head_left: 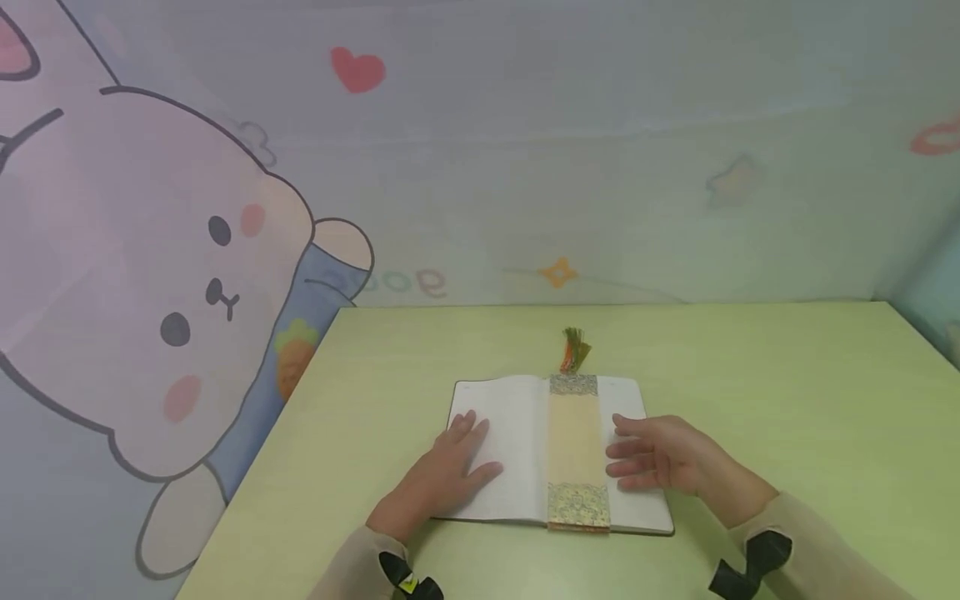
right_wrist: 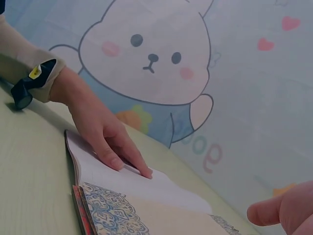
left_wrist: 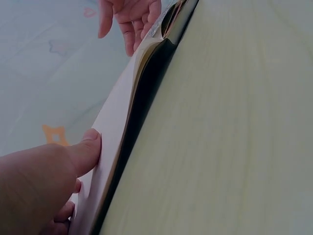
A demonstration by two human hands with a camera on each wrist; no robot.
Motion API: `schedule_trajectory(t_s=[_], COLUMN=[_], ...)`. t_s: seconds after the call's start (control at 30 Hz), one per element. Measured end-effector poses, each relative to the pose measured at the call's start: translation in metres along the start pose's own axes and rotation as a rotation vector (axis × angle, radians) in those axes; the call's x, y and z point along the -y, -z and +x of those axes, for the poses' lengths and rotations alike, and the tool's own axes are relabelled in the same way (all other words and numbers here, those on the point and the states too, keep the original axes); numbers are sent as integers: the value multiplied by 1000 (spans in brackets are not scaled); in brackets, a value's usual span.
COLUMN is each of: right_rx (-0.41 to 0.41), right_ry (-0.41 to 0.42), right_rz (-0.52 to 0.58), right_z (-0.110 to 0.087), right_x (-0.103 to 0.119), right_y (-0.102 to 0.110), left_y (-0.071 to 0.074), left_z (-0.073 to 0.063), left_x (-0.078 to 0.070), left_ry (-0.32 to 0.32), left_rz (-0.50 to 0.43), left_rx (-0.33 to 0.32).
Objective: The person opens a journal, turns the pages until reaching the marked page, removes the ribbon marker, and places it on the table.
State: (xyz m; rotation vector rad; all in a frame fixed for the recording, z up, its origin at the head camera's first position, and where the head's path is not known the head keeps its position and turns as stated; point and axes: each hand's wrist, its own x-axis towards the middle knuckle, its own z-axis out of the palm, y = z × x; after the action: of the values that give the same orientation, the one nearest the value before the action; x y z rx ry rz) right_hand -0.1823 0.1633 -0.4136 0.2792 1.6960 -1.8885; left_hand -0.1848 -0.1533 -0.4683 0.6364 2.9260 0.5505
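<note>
An open notebook (head_left: 510, 450) with blank white pages and a dark cover lies on the table. Along the inner side of its right page runs a long cream bookmark (head_left: 575, 437), patterned at both ends, its green and orange tassel (head_left: 574, 350) spread beyond the top edge. My left hand (head_left: 452, 471) rests on the left page with fingers extended; the left wrist view shows its thumb (left_wrist: 88, 152) on the paper. Over the right page, beside the bookmark, my right hand (head_left: 660, 454) is held with loosely bent fingers and nothing in its grasp.
The pale yellow-green table (head_left: 787, 392) extends around the notebook. Behind it hangs a backdrop (head_left: 637, 125) printed with a cartoon bunny, hearts and stars. Black bands (head_left: 765, 554) with small devices sit on both sleeves.
</note>
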Motion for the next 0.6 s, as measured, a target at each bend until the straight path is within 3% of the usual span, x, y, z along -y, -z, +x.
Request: schedule_trajectory(t_s=[0.33,0.6], right_rx=[-23,-7], right_ry=[-1,27], right_rz=[-26,-41], right_z=[5,13], right_x=[3,6], right_y=[-2,-6], left_y=[1,-3], left_z=[5,7], left_x=[-7,-4], left_ry=[0,11], left_rz=[6,3], left_rx=[2,3])
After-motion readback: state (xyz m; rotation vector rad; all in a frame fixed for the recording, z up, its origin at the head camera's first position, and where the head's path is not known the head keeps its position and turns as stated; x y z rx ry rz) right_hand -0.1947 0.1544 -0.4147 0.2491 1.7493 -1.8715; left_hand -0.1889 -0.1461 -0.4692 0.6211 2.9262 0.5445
